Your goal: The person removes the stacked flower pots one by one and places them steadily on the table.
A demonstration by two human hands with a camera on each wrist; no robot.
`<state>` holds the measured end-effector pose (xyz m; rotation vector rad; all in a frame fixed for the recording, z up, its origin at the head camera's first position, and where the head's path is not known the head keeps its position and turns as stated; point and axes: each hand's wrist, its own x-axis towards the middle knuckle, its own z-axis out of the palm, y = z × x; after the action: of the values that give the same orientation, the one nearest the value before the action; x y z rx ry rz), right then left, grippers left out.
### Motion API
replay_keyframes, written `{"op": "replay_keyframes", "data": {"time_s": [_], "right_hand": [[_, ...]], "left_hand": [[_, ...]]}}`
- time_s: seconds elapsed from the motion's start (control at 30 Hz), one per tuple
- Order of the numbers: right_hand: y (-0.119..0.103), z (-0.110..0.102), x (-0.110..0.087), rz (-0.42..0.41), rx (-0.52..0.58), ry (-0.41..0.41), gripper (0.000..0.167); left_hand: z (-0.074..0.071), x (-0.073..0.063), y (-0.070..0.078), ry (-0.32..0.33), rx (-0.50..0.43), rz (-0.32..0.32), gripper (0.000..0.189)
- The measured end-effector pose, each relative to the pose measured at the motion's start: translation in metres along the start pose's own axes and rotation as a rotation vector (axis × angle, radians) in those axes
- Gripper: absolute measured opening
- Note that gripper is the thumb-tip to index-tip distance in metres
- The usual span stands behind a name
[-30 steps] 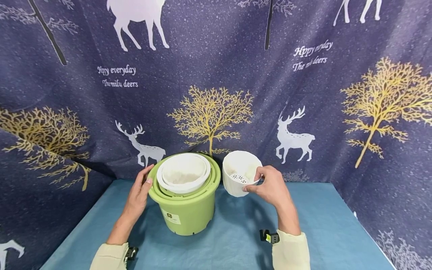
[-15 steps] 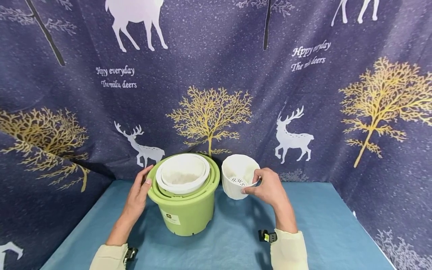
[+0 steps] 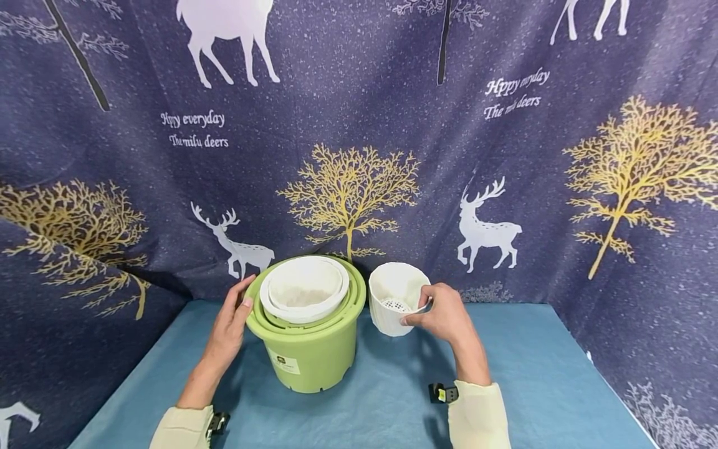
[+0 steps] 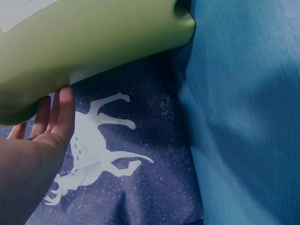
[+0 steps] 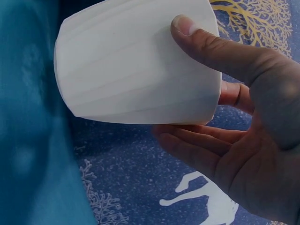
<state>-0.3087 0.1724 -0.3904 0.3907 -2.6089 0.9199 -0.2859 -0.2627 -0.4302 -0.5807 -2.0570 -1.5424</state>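
Note:
My right hand [image 3: 445,315] pinches the wall of a small white ribbed flowerpot [image 3: 387,318], thumb on the outside and a finger inside the rim. Drainage holes show in its floor. In the right wrist view the thumb presses the white wall [image 5: 122,70], and the other fingers extend beneath. Left of it stands a large green flowerpot [image 3: 314,358] with a label, holding smaller green and white pots nested inside. My left hand [image 3: 229,321] rests against its left rim. The left wrist view shows these fingers [image 4: 65,112] fairly straight, their tips touching the green wall [image 4: 108,42].
A blue cloth [image 3: 370,411] covers the table. Close behind the pots hangs a dark blue curtain [image 3: 359,100] printed with deer and trees. The white pot is just right of the green one, near the curtain.
My right hand has come down slightly and toward me with the white flowerpot, which sits a little lower in view. The left hand and green flowerpot have stayed in place.

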Motion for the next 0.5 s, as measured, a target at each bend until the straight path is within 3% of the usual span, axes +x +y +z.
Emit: {"op": "replay_keyframes", "data": {"time_s": [0.5], "right_hand": [[0.0048,0.008,0.0002,0.04,-0.01,-0.028,0.047]], "left_hand": [[0.0,0.0002,-0.0003,0.003,0.012,0.008,0.047]]}}
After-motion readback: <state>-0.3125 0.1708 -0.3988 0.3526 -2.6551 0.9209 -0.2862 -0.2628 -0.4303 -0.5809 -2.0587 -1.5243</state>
